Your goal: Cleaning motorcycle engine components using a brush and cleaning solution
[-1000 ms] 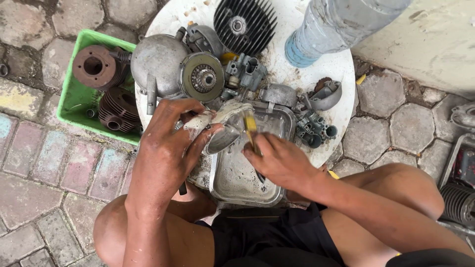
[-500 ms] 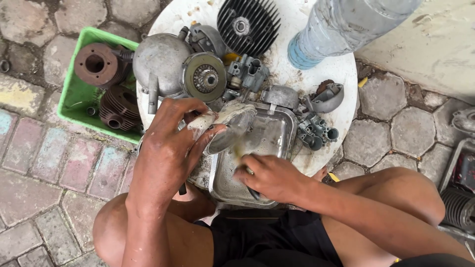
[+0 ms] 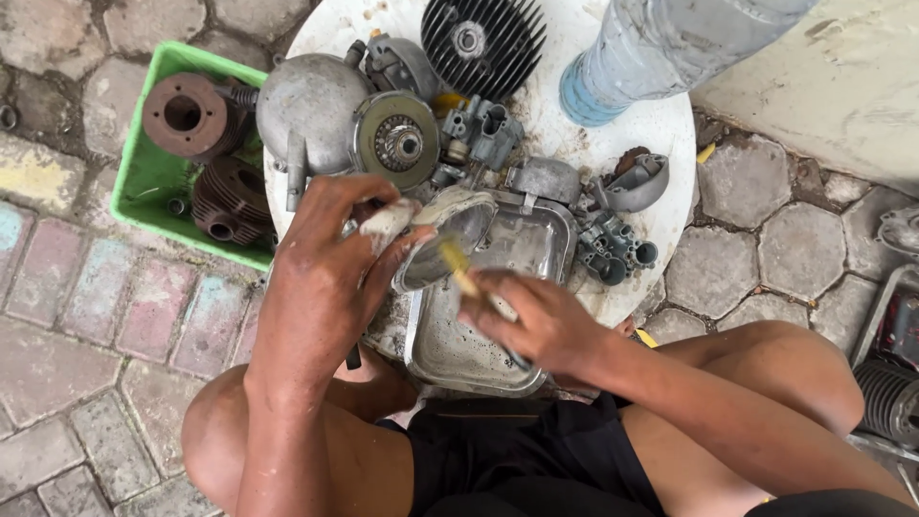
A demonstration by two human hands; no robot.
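Observation:
My left hand (image 3: 330, 263) grips a round grey metal engine cover (image 3: 443, 239), holding it tilted over a square metal tray (image 3: 536, 244) with soapy liquid in it. My right hand (image 3: 536, 321) holds a small brush with a yellow handle (image 3: 459, 266), its tip against the cover's inner face. Both hands are wet and grimy. The tray rests on the near edge of a round white table (image 3: 661, 124), above my bent knees.
Several engine parts lie on the table: a domed grey casing (image 3: 306, 110), a flywheel (image 3: 394, 139), a finned black cylinder head (image 3: 483, 43), carburettor bodies (image 3: 613, 249). A clear water bottle (image 3: 661, 53) stands at the back right. A green bin (image 3: 158, 172) holds rusty cylinders on the paving.
My right hand dipped low into the tray half a second ago and has come back up, with the brush at the cover again. My left hand keeps its hold on the cover.

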